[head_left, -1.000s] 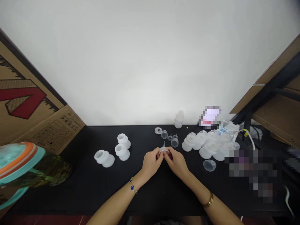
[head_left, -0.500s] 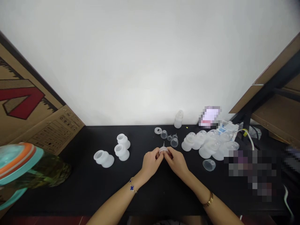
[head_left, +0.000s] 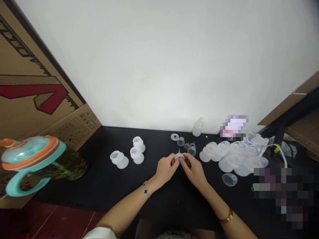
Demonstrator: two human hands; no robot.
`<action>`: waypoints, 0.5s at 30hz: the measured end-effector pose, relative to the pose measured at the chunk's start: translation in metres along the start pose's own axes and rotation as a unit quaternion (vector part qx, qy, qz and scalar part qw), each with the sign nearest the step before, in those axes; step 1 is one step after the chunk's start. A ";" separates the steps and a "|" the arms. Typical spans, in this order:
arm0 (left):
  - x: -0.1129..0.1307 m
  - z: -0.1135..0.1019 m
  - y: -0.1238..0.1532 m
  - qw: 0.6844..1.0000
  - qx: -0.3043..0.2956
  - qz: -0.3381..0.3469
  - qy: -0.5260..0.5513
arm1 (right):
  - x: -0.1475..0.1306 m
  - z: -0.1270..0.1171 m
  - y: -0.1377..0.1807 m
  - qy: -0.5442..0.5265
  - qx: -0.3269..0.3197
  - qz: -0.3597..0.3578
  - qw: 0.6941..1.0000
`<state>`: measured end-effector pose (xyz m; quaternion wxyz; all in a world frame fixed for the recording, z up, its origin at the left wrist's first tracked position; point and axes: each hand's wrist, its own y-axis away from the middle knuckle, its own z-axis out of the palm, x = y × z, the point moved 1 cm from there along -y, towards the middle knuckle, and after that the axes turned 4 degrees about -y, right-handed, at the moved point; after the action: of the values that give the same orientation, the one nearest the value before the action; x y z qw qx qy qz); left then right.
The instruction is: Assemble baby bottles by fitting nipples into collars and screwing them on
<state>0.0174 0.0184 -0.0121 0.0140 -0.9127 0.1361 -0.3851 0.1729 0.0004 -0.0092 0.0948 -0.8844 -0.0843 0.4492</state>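
Note:
My left hand pinches a small white bottle cap with a thin pointed tip standing up from it. On the cap's other side, the fingers of my right hand are closed on its rim. Just beyond lie small clear domed covers and a couple of dark-looking pointed pieces, with a white ring cap behind them. To the left stand three open-necked milky bottles. Several capped milky bottles crowd together on the right, and a larger clear cover lies in front of them.
One capped bottle stands by the white wall. A teal and orange lidded jug and a cardboard box flank the black table at left. Near a blurred screen, a white cable curves at right.
My view has turned, showing more of the jug and the floor at left. Both hands stay on the cap, with the right fingers shifting slightly along its rim.

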 end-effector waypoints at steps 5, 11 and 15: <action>-0.001 0.000 0.000 1.000 0.006 0.006 -0.003 | 0.001 0.001 0.001 0.017 0.002 -0.005 1.000; -0.001 0.001 0.000 1.000 0.013 0.011 -0.010 | 0.001 0.001 0.000 0.026 -0.003 0.002 1.000; 0.000 0.001 0.000 1.000 0.012 0.008 -0.003 | 0.001 0.000 0.000 0.027 -0.002 0.003 1.000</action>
<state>0.0181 0.0186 -0.0130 0.0280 -0.9127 0.1385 -0.3834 0.1733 0.0001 -0.0099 0.0941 -0.8968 -0.0802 0.4248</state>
